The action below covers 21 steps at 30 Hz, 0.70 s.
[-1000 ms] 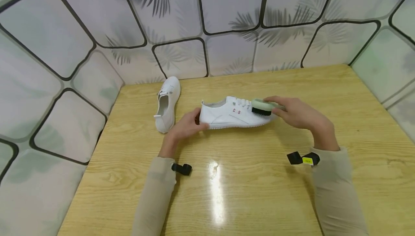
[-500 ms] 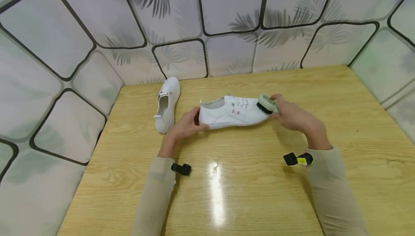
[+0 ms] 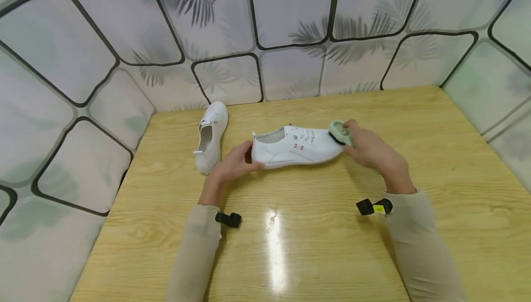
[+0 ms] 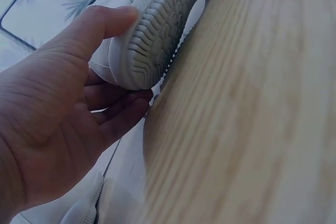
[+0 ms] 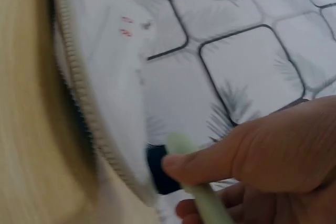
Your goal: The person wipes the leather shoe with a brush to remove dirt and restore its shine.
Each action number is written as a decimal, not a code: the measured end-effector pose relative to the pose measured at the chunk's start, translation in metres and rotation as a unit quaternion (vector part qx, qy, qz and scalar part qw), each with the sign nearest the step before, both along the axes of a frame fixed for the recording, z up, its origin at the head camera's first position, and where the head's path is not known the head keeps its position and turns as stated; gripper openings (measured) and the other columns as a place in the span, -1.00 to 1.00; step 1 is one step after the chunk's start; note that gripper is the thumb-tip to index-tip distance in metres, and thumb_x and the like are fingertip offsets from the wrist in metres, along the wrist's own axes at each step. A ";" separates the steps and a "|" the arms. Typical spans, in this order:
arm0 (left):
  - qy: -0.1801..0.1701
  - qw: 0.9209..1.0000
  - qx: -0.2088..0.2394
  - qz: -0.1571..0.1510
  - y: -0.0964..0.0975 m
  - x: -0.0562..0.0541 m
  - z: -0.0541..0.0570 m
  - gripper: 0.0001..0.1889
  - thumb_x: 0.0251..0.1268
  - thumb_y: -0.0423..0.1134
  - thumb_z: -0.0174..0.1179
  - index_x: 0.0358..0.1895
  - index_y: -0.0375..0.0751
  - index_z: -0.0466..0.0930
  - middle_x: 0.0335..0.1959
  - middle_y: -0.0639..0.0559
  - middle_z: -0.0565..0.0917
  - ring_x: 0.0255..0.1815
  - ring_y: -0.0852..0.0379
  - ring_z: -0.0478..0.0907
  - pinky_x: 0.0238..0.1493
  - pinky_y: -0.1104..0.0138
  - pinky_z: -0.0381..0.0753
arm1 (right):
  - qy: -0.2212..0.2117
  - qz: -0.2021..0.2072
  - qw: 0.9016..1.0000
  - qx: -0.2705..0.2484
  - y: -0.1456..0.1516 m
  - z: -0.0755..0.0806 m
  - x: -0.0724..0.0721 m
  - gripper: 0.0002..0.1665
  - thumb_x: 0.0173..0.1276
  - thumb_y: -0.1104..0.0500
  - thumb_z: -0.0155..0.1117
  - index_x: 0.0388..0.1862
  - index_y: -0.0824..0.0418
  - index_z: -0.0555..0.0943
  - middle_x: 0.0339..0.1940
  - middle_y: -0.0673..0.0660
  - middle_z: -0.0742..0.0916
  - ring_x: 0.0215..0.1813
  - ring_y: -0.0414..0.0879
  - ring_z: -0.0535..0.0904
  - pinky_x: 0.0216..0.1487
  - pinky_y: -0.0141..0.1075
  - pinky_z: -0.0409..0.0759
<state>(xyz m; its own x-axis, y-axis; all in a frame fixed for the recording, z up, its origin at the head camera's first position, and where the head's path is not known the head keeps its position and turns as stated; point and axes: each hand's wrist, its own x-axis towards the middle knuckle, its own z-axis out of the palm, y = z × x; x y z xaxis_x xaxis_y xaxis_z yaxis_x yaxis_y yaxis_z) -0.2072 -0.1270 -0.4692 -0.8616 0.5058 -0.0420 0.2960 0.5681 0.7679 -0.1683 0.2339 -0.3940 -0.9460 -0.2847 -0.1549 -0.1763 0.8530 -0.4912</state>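
Note:
A white lace-up shoe [image 3: 286,147] with small red letters on its side lies sideways, toe to the right. My left hand [image 3: 235,161] grips its heel, the thumb on the sole's edge and the fingers behind; the left wrist view shows the ridged sole [image 4: 157,35] tilted up off the wood. In my right hand [image 3: 367,147] is a pale green brush [image 3: 341,132] with dark bristles [image 5: 160,169], which rest against the top of the toe. The right wrist view shows the thumb pressed along the brush, with the other fingers partly hidden beneath.
A second white shoe [image 3: 211,136] stands at the left, toe towards the back, close to my left hand. The wooden table [image 3: 315,228] reaches the patterned wall covering [image 3: 290,74] at the back and sides. A bright reflection lies on the tabletop.
My right hand has moved the brush from the laces forward to the toe tip, turning it on the way. The left hand keeps its grip on the heel. The head view has shifted slightly.

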 end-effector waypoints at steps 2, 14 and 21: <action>0.000 1.000 -0.003 0.000 0.000 0.000 0.000 -0.39 0.22 -0.04 0.39 0.24 -0.21 0.38 -0.01 -0.04 0.58 -0.07 0.07 0.48 -0.01 0.22 0.48 | 0.014 -0.011 1.000 -0.009 -0.002 -0.006 -0.003 -0.27 0.52 0.22 0.09 0.50 0.38 0.02 0.08 0.58 0.57 -0.01 0.31 0.57 -0.02 0.13 0.50; -0.008 1.000 -0.007 -0.001 0.001 -0.002 0.000 -0.43 0.25 -0.01 0.35 0.23 -0.16 0.40 -0.03 -0.01 0.58 -0.07 0.08 0.48 0.00 0.21 0.49 | 0.025 -0.031 0.999 -0.020 0.002 -0.007 -0.002 -0.38 0.49 0.23 0.04 0.46 0.36 0.17 0.03 0.49 0.58 -0.22 0.17 0.48 -0.21 -0.02 0.45; -0.003 1.000 -0.002 0.001 0.000 -0.001 -0.001 -0.48 0.25 -0.03 0.36 0.18 -0.17 0.43 -0.09 -0.02 0.58 -0.11 0.08 0.48 -0.05 0.22 0.49 | 0.017 -0.005 0.998 -0.068 -0.014 -0.014 -0.008 -0.37 0.53 0.15 -0.02 0.51 0.28 0.17 0.17 0.46 0.54 -0.14 0.15 0.47 -0.18 -0.06 0.44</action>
<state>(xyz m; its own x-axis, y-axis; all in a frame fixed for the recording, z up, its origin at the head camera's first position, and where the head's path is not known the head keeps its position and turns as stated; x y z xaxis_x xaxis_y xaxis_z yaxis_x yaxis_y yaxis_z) -0.2085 -0.1268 -0.4704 -0.8625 0.5036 -0.0498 0.2899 0.5722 0.7672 -0.1765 0.2203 -0.4076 -0.9530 -0.2916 -0.0823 -0.1873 0.7805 -0.5964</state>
